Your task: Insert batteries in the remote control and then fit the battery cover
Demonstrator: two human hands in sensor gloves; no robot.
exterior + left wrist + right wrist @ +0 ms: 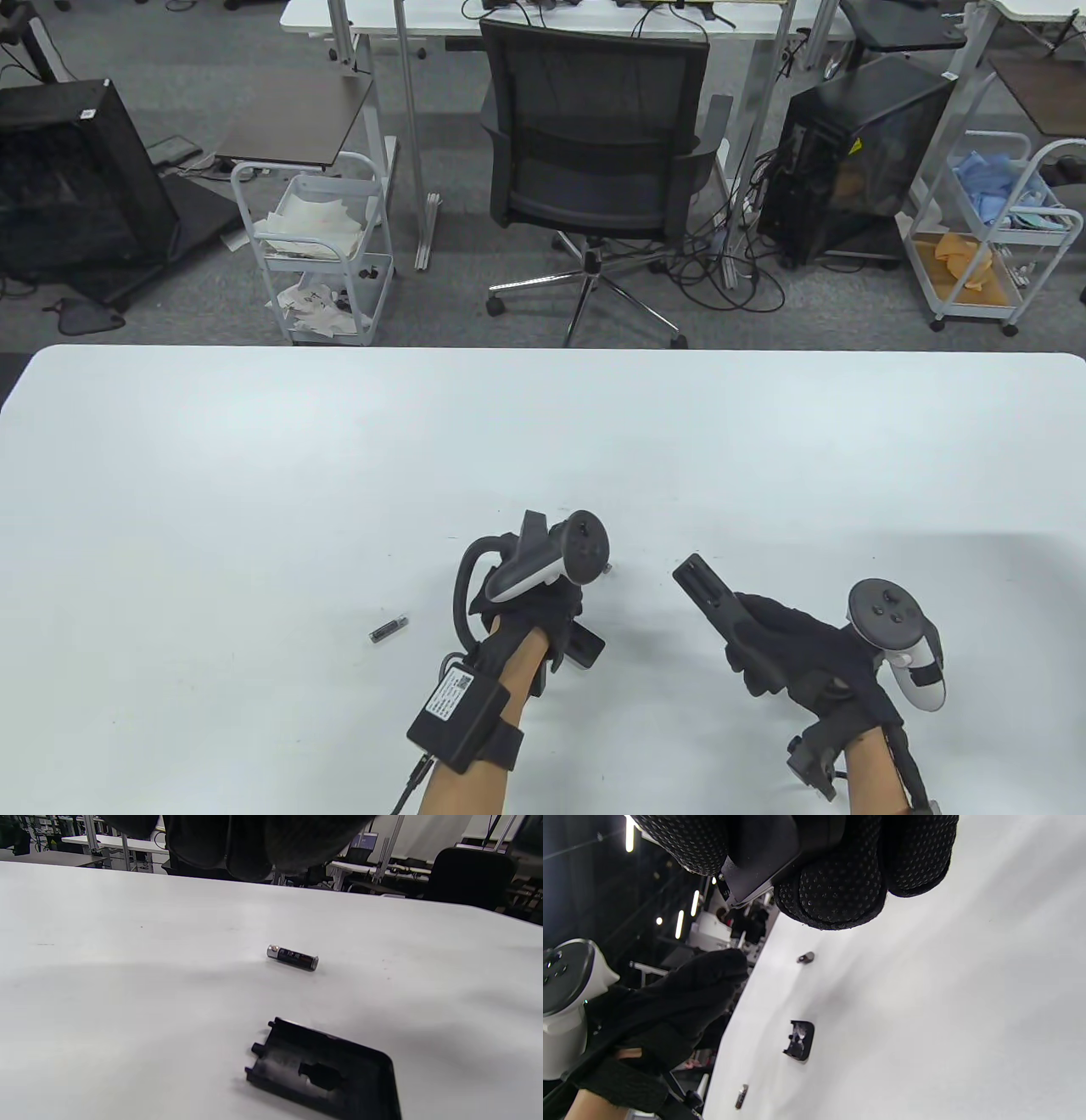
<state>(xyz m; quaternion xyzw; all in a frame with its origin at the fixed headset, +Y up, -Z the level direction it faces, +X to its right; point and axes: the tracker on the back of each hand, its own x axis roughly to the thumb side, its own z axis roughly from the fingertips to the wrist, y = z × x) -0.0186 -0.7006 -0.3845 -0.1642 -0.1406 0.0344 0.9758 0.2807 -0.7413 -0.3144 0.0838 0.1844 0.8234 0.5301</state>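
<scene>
Right hand (797, 658): gripping the remote control (708, 590); fingers are wrapping its lower body, and its upper end is projecting up-left beyond the fingertips, clear of the table (254, 475).
Left hand (530, 607): hovering palm-down over the table; how far its fingers are curling cannot be told, and nothing is showing in its grasp.
Battery cover (324, 1073): lying flat, inner side up, directly beneath the left hand.
First battery (389, 629): lying on its side just to the left of the left hand.
Second battery (292, 957): lying on its side just beyond the cover, ahead of the left fingers (248, 853).
</scene>
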